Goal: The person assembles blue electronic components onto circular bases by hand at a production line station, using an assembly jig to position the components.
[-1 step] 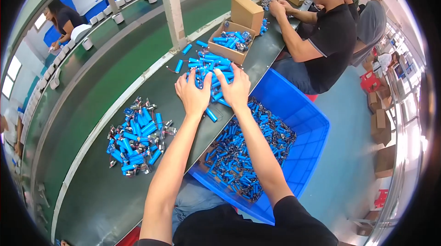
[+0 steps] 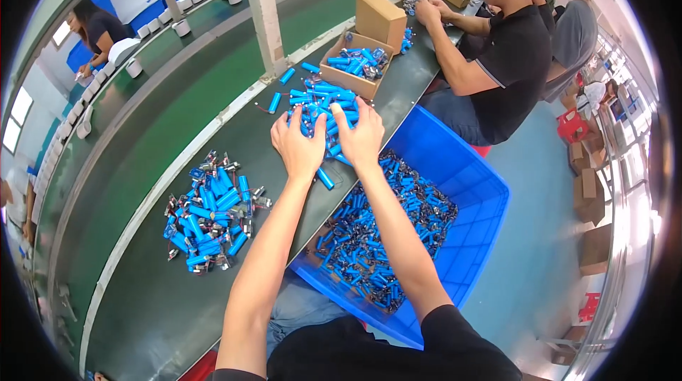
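My left hand (image 2: 298, 146) and my right hand (image 2: 363, 138) cup the near sides of a heap of blue cylindrical battery cells with wires (image 2: 323, 95). Both thumbs point inward over the heap, and the fingers are spread; some fingertips are hidden among the cells. A single blue cell (image 2: 325, 178) lies on the dark work surface between my wrists. To the left of my left forearm is a second pile of blue cells (image 2: 206, 217) with wires and small metallic parts attached.
A blue plastic bin (image 2: 465, 168) full of similar cells stands under my right forearm. Beyond the heap sit an open cardboard box (image 2: 347, 84) of cells and another brown box (image 2: 381, 17). A metal post (image 2: 266, 18) rises behind. A co-worker (image 2: 508, 61) sits at the right.
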`<state>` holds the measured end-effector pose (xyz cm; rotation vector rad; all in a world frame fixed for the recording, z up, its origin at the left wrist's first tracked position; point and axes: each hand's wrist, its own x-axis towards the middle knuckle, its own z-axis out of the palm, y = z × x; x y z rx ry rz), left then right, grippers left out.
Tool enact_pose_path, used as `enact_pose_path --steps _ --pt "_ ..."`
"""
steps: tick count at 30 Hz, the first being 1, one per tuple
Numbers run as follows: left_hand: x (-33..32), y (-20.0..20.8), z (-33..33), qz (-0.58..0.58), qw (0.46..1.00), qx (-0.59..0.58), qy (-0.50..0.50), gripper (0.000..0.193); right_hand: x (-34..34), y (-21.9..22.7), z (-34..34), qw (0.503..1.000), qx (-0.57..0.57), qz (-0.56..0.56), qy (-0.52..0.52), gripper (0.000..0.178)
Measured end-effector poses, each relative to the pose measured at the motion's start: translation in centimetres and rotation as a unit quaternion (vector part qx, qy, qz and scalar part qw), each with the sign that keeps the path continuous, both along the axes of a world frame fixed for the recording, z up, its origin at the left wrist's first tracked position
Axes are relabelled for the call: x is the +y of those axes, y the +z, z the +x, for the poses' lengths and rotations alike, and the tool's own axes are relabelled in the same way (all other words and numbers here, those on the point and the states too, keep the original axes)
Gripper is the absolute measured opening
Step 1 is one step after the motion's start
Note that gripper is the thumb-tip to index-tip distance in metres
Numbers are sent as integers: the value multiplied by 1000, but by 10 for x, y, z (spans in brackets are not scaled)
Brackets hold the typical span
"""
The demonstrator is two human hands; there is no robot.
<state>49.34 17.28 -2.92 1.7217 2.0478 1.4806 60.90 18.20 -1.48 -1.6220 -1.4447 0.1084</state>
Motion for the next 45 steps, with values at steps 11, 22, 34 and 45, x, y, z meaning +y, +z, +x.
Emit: enact_pose_path --steps 11,22,34,45 --pt "10 5 -1 56 963 -260 -46 35 -4 2 -59 943 331 -23 29 61" --pt "12 40 -35 -85 828 -522 -184 36 7 -6 -92 799 599 6 54 48" --pt "12 63 -65 2 713 -678 -180 29 -1 66 -112 858 499 -58 110 44" --pt "25 183 -24 37 766 -621 -163 22 32 155 -76 795 569 59 204 38"
